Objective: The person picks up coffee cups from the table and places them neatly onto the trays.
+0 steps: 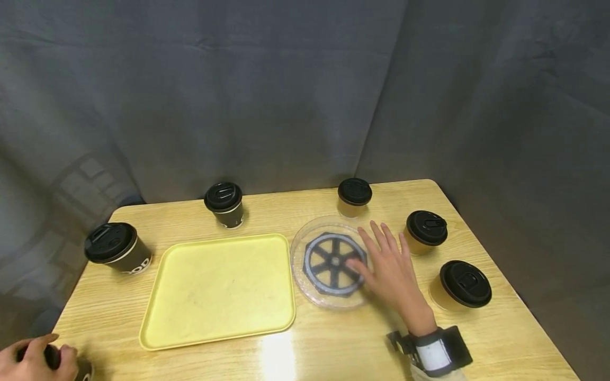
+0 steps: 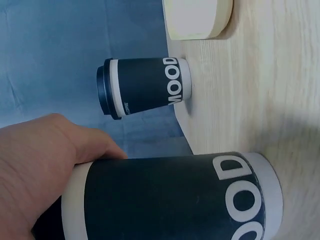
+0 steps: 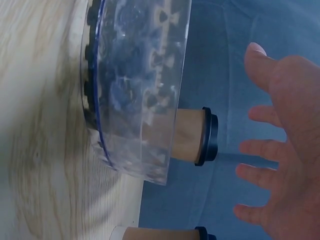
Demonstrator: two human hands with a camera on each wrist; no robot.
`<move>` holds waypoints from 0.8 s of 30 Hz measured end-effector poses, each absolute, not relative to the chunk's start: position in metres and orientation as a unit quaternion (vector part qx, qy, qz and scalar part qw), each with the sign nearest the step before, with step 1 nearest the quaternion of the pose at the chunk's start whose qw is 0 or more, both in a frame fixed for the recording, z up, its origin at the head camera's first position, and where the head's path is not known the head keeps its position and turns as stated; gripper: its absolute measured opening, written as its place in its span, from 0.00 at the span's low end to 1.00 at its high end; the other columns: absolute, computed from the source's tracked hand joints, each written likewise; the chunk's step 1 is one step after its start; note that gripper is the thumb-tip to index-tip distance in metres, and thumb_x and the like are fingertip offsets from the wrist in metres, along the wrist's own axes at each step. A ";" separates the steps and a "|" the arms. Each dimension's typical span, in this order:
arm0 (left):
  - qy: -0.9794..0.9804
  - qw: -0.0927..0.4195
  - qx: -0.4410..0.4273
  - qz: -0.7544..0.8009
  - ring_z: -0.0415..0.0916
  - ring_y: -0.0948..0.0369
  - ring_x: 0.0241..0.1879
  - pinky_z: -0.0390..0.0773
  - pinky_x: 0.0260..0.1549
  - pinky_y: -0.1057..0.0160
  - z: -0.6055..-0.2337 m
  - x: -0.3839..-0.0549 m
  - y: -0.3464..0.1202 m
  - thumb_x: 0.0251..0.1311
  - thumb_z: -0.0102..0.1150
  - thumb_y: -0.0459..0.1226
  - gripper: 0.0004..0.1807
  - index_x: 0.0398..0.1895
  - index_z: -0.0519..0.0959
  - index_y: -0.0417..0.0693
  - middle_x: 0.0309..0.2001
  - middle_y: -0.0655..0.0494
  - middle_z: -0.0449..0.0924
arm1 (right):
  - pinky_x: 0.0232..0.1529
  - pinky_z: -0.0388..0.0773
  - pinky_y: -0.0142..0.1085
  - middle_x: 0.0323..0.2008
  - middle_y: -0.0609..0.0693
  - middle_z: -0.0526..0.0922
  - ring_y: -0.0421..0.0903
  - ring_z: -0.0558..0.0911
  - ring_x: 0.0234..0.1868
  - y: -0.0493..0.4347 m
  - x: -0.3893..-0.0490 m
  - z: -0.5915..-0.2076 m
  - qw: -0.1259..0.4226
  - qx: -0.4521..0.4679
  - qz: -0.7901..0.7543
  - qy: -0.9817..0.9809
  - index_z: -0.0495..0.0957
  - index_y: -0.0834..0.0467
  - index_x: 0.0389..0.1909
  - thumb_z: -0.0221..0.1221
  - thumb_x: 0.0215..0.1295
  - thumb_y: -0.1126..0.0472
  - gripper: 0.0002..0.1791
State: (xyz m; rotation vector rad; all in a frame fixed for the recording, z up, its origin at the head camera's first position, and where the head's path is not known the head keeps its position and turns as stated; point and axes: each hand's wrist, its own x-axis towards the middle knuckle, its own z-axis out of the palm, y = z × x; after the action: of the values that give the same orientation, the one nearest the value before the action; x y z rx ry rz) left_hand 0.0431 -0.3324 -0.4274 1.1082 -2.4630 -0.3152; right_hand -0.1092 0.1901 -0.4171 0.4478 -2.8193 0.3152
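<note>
At the lower left of the head view, my left hand [image 1: 38,362] grips a dark paper coffee cup [image 2: 160,200] near its black lid. White letters run round the cup's base, and in the left wrist view it stands upright on the table. My right hand [image 1: 393,272] hovers with spread fingers over the right side of a clear round container [image 1: 301,259]. It holds nothing. A dark wheel-like pattern with spokes shows in that container. The right wrist view shows a gap between the fingers and the container's tall transparent wall [image 3: 140,75].
A yellow tray [image 1: 219,291] lies left of the container. Dark lidded cups stand at its left [image 1: 119,248] and behind it [image 1: 226,206]. Brown lidded cups stand behind the container [image 1: 354,198] and along the right side, one farther back [image 1: 424,233], another nearer [image 1: 459,286].
</note>
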 end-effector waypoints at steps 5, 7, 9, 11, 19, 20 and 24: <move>-0.893 0.329 0.288 -0.106 0.65 0.29 0.47 0.67 0.45 0.30 -0.430 0.041 -0.335 0.57 0.36 0.39 0.24 0.39 0.72 0.24 0.47 0.20 0.68 | 0.72 0.46 0.65 0.74 0.60 0.59 0.63 0.57 0.74 0.192 -0.110 -0.417 0.141 0.156 0.101 -0.972 0.61 0.51 0.72 0.61 0.60 0.38 0.43; -0.895 0.336 0.276 -0.097 0.66 0.28 0.46 0.67 0.45 0.30 -0.429 0.040 -0.334 0.58 0.36 0.40 0.25 0.40 0.73 0.24 0.46 0.20 0.69 | 0.72 0.46 0.65 0.74 0.60 0.58 0.62 0.57 0.74 0.192 -0.110 -0.417 0.139 0.155 0.100 -0.973 0.61 0.51 0.73 0.61 0.60 0.38 0.43; -0.897 0.326 0.283 -0.098 0.66 0.28 0.48 0.67 0.49 0.30 -0.426 0.037 -0.332 0.58 0.36 0.40 0.24 0.41 0.73 0.25 0.47 0.22 0.69 | 0.72 0.46 0.64 0.74 0.60 0.58 0.62 0.57 0.74 0.192 -0.110 -0.417 0.137 0.154 0.099 -0.974 0.61 0.50 0.73 0.61 0.60 0.38 0.43; -0.899 0.317 0.287 -0.096 0.66 0.29 0.49 0.66 0.53 0.31 -0.423 0.036 -0.329 0.56 0.37 0.38 0.23 0.42 0.73 0.25 0.47 0.23 0.69 | 0.72 0.46 0.64 0.74 0.59 0.58 0.62 0.57 0.74 0.192 -0.110 -0.417 0.136 0.154 0.099 -0.974 0.61 0.50 0.73 0.61 0.60 0.38 0.43; -0.902 0.318 0.277 -0.094 0.66 0.30 0.50 0.63 0.59 0.33 -0.416 0.033 -0.322 0.52 0.38 0.37 0.23 0.40 0.73 0.24 0.47 0.25 0.70 | 0.73 0.45 0.64 0.74 0.60 0.58 0.62 0.56 0.75 0.193 -0.109 -0.416 0.135 0.153 0.101 -0.974 0.60 0.50 0.73 0.58 0.61 0.35 0.43; -0.902 0.318 0.277 -0.093 0.66 0.30 0.51 0.63 0.59 0.34 -0.416 0.033 -0.321 0.51 0.38 0.37 0.23 0.40 0.73 0.24 0.47 0.26 0.70 | 0.73 0.45 0.64 0.74 0.60 0.58 0.62 0.56 0.75 0.193 -0.109 -0.416 0.135 0.153 0.100 -0.974 0.60 0.50 0.73 0.57 0.61 0.34 0.43; -0.903 0.321 0.270 -0.092 0.66 0.30 0.52 0.63 0.60 0.35 -0.412 0.032 -0.318 0.52 0.38 0.38 0.23 0.40 0.74 0.25 0.48 0.26 0.71 | 0.72 0.48 0.65 0.73 0.60 0.60 0.62 0.57 0.74 0.194 -0.109 -0.416 0.142 0.153 0.098 -0.973 0.61 0.51 0.72 0.56 0.61 0.33 0.43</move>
State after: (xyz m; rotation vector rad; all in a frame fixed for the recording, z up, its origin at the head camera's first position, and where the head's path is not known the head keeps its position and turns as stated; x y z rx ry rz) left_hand 0.0324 -0.3179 -0.4123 0.7085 -2.3719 -0.2414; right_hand -0.1094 0.1936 -0.4159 0.4419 -2.8080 0.2839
